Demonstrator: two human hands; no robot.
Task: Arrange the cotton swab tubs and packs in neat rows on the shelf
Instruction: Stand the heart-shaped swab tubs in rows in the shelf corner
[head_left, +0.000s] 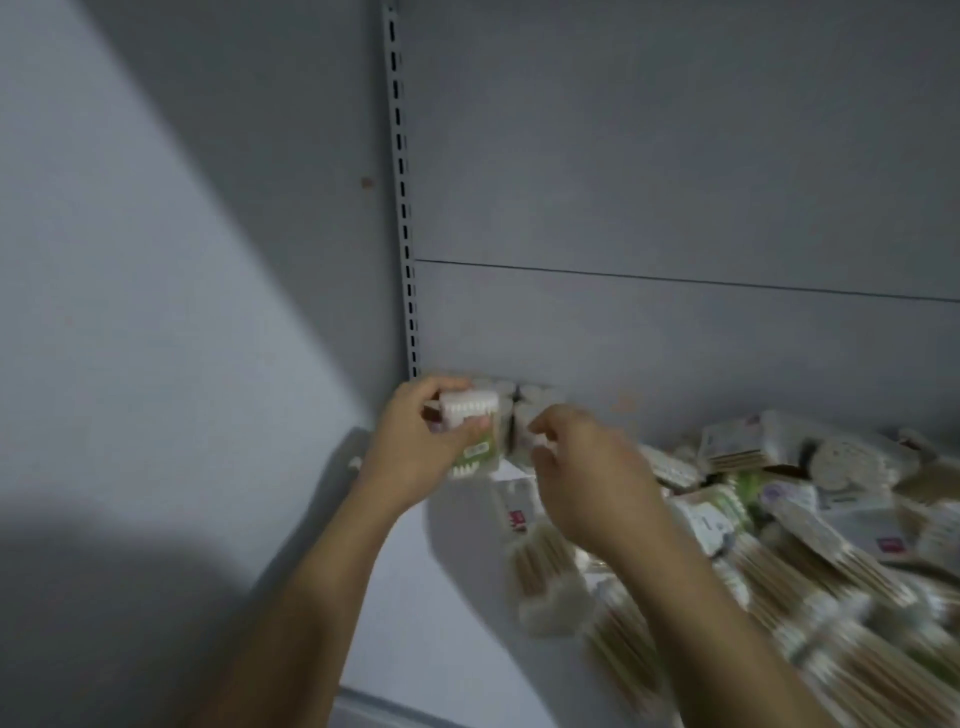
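Grey shelf (410, 597) corner, left hand (410, 452) gripping a swab pack (470, 415), right hand (587, 467) curled beside, hold unclear

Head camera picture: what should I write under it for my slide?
Left hand grips a cotton swab pack at the shelf corner; right hand beside it, jumbled packs at right.

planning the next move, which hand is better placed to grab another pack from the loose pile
Right: the right hand is nearest the loose pile, while the left hand grips a pack at the back corner.
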